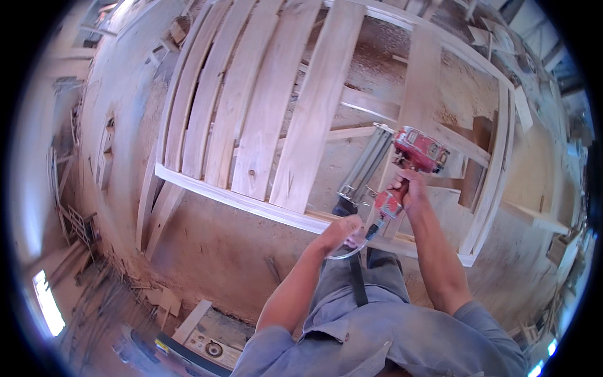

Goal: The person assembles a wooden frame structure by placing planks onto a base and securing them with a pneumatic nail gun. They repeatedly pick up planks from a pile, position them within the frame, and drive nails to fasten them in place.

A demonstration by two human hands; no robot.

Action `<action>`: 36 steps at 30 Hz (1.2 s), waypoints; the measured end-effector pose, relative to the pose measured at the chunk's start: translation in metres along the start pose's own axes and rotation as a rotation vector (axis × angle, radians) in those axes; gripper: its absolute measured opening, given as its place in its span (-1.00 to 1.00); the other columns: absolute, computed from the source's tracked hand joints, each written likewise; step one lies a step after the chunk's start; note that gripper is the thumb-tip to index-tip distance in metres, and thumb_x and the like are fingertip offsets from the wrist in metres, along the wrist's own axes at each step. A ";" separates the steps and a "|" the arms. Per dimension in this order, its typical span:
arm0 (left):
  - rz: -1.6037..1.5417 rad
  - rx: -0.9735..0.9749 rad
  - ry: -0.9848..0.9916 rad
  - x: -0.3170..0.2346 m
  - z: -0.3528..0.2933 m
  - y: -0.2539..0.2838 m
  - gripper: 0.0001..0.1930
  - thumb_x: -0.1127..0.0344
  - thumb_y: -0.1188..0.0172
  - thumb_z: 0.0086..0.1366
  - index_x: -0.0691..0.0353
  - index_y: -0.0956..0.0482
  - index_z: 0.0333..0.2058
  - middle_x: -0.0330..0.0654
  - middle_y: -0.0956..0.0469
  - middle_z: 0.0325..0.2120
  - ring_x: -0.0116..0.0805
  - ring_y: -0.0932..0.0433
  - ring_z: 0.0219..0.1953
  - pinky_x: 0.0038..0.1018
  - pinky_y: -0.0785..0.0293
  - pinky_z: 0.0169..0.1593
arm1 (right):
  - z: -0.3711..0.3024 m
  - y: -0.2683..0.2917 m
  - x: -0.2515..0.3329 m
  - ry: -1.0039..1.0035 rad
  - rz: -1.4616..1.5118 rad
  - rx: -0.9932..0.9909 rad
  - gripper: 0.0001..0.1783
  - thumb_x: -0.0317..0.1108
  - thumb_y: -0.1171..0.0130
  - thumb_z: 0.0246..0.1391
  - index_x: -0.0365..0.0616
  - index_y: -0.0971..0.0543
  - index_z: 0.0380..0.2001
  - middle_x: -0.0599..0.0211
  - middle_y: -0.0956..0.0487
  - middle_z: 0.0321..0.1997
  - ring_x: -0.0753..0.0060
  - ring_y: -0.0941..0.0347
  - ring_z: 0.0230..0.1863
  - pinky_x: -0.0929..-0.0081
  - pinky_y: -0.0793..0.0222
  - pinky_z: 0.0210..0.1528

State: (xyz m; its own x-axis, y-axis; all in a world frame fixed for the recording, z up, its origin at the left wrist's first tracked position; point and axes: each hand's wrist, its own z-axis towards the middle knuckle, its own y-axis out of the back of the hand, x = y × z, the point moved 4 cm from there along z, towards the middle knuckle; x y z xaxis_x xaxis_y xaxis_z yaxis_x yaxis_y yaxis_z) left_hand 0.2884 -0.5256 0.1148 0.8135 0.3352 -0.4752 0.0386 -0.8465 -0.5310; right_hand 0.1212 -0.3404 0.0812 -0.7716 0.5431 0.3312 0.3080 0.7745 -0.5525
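Note:
My right hand [409, 188] is wrapped round the handle of a red pneumatic nail gun [418, 149], held over the right part of a wooden slatted frame. Its long grey magazine [367, 162] slants down toward the left. A dark fitting at the base of the handle joins a pale air hose [344, 256]. Close to that fitting, my left hand [342, 234] is closed, its fingers curled round the hose; its fingertips are partly hidden. Several pale slats [251, 125] lie side by side across the frame [245, 206], and one separate board [419, 75] crosses it behind the nail gun.
Wide gaps between the boards at the right show the dusty floor [367, 56]. Wooden legs [164, 217] stand under the frame's near left corner. Wood scraps lie at the far left, and a machine with a dark rail [191, 359] stands at the lower left.

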 end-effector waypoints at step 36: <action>1.024 -1.182 -0.163 0.246 -0.234 0.029 -0.75 0.30 -0.12 0.09 0.38 -0.60 -0.36 0.20 -0.58 -0.35 0.19 -0.55 -0.26 -0.12 -0.48 -0.13 | -0.111 0.264 -0.014 -0.045 -1.012 -0.161 -0.65 -0.26 -0.04 0.19 -0.16 -0.47 0.00 0.12 -0.62 -0.34 0.27 -0.58 -0.43 0.35 -0.50 -0.46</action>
State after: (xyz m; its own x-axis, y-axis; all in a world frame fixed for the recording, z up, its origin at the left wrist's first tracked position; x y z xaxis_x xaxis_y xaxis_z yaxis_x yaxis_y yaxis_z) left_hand 0.6254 -0.5646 0.1470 0.7116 -0.5882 -0.3843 0.0094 -0.5389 0.8423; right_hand 0.2747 -0.1076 0.0154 -0.7305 -0.3988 0.5543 -0.4299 0.8993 0.0804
